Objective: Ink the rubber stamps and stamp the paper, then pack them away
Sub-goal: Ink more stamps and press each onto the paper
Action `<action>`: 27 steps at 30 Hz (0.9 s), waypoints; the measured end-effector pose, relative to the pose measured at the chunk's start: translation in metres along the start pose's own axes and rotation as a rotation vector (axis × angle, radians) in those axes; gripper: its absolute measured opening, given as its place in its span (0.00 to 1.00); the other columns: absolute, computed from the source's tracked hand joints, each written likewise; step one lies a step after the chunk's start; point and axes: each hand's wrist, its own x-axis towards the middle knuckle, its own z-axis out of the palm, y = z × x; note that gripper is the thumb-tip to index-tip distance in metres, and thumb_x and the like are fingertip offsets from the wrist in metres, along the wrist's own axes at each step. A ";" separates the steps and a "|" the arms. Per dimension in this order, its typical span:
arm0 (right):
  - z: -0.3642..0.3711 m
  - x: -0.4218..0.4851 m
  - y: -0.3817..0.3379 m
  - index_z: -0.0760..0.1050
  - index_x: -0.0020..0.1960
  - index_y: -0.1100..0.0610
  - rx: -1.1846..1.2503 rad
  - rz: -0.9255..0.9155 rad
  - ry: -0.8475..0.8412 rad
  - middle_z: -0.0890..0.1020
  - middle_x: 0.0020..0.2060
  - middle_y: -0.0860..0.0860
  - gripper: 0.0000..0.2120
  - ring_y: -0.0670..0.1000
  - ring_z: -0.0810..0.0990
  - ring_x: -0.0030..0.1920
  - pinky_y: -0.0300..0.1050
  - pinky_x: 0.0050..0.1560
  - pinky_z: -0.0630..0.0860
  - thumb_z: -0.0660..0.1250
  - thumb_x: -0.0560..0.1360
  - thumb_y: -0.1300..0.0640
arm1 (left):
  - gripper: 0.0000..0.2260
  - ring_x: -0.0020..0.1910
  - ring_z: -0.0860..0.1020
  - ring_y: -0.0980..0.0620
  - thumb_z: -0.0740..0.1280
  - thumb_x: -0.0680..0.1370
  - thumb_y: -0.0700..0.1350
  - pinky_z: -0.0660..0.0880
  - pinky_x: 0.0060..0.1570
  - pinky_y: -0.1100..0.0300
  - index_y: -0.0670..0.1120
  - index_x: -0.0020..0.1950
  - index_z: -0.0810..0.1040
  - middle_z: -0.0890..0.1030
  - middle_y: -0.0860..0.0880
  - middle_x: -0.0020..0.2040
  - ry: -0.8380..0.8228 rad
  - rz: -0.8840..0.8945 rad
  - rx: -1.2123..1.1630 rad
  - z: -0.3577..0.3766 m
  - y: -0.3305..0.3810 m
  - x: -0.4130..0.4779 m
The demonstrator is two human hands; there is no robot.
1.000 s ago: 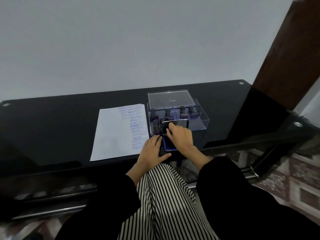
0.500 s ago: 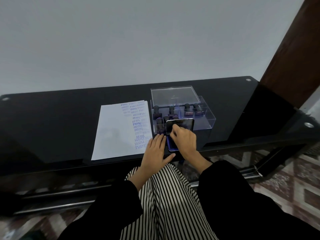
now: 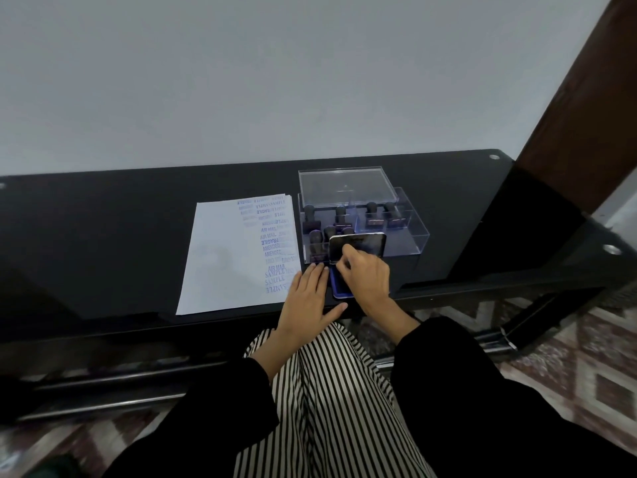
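A blue ink pad (image 3: 339,288) lies at the table's near edge with its dark lid (image 3: 365,244) standing up. My right hand (image 3: 365,281) rests over the pad, fingertips on the raised lid. My left hand (image 3: 308,298) lies flat beside the pad's left side, fingers apart. Just beyond, a clear plastic box (image 3: 410,232) holds several black-handled rubber stamps (image 3: 339,215) in compartments. Its clear lid (image 3: 344,186) lies behind it. To the left lies a white paper (image 3: 220,260) with blue stamped words down its right side.
Everything sits on a black glass table (image 3: 103,243) against a pale wall. A dark wooden post (image 3: 579,108) rises at the right. My striped trousers and black sleeves fill the foreground, with patterned floor tiles (image 3: 568,360) below.
The camera view shifted slightly. My right hand's fingers stay on the ink pad's raised lid, and my left hand stays flat beside the pad; the lid's tilt looks about the same.
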 end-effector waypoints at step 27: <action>0.002 0.001 0.000 0.70 0.29 0.56 -0.005 -0.015 0.064 0.73 0.18 0.48 0.17 0.48 0.70 0.16 0.33 0.18 0.61 0.79 0.59 0.61 | 0.46 0.75 0.57 0.47 0.31 0.70 0.70 0.45 0.73 0.53 0.40 0.75 0.58 0.62 0.43 0.75 0.016 0.007 -0.065 0.003 -0.001 0.000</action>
